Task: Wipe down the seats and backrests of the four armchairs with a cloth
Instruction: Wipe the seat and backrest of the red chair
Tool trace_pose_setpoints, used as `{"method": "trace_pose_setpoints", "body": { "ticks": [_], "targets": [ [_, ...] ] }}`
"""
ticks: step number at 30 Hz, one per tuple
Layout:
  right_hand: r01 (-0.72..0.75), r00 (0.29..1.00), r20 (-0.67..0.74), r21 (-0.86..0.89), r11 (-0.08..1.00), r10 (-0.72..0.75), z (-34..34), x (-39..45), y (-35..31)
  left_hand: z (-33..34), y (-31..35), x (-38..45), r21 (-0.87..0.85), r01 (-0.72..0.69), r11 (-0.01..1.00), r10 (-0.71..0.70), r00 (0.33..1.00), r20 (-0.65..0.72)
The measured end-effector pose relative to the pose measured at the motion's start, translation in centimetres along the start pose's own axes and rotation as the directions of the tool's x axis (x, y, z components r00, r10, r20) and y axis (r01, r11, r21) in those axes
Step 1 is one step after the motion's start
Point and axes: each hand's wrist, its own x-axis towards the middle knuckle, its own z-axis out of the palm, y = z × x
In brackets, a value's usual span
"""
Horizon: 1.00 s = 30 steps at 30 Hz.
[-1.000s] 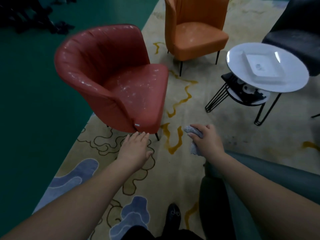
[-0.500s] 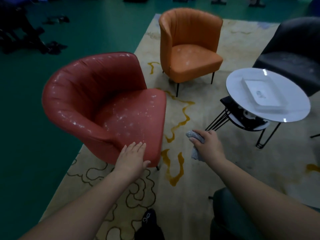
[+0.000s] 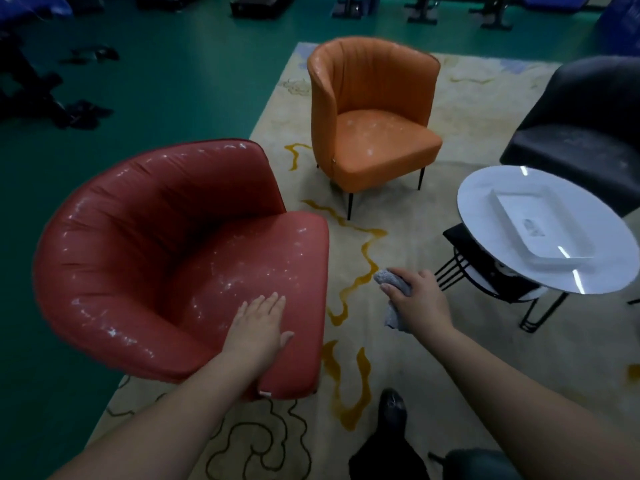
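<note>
Head view: left hand (image 3: 258,327), fingers spread flat, has advanced onto the speckled red armchair (image 3: 180,258) seat; right hand (image 3: 417,303) clutches the grey cloth (image 3: 393,282) alongside, wiping apparently imminent.

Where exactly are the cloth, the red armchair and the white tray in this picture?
cloth (image 3: 388,278): head view, on the grey bunched end above the fingers.
red armchair (image 3: 242,268): head view, on the speckled seat cushion.
white tray (image 3: 540,233): head view, on its flat inner floor.

A staged lounge corner inside a big hall: armchairs (image 3: 374,119) and a round table (image 3: 540,230) on a patterned rug (image 3: 346,258), green floor (image 3: 194,84) beyond.
</note>
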Motion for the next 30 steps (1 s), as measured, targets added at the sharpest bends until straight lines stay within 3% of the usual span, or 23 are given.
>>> {"method": "trace_pose_setpoints", "body": {
  "ticks": [7,18,24,30],
  "targets": [
    [0.143,0.980,0.137,0.030,0.989,-0.146,1.4,13.2,-0.9,-0.2,0.2,8.7,-0.061,0.183,0.981,-0.182,0.983,0.008],
    [0.432,0.830,0.379,0.026,0.901,-0.409,5.4,27.4,-5.3,-1.1,0.5,15.0,-0.195,0.493,0.848,-0.498,0.867,0.028],
    [0.541,0.723,0.472,0.068,0.838,-0.505,10.9,31.5,-9.2,-0.5,-3.1,16.5,-0.255,0.593,0.764,-0.598,0.799,0.067],
    [0.583,0.661,0.505,0.119,0.804,-0.555,15.8,34.9,-14.3,-0.7,-8.0,19.4,-0.310,0.613,0.727,-0.630,0.774,0.052]
  ]
}}
